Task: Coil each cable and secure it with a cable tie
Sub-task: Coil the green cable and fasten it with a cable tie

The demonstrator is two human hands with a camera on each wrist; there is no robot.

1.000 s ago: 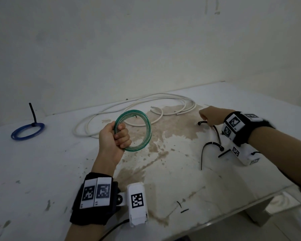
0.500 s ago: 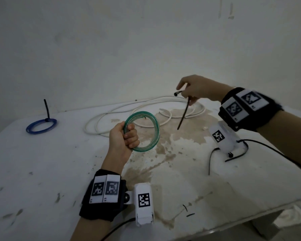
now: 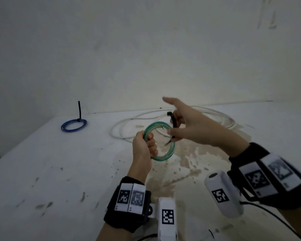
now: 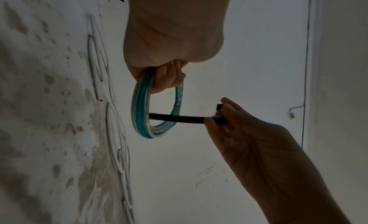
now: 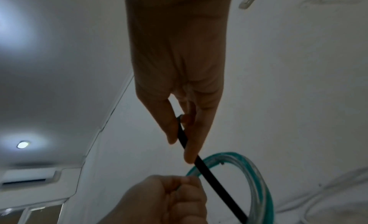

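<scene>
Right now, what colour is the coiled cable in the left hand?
Teal-green with clear strands, gripped by the left hand; the coiled cable shows best in the left wrist view.

Bare forearms, black wristbands (image 3: 127,204) with white square-code tags, white coded camera pods (image 3: 167,218) beside wristbands, black cables

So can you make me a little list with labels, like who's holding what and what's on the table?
left hand: the left hand grips the green cable coil above the table
right hand: the right hand pinches a black cable tie
cable tie: its strap passes through the coil's opening; not looped shut yet
already done: the blue cable coil lies on the table's far left, a black tie tail sticking up from it
still loose: the white cable sprawls uncoiled on the table behind the hands
</scene>
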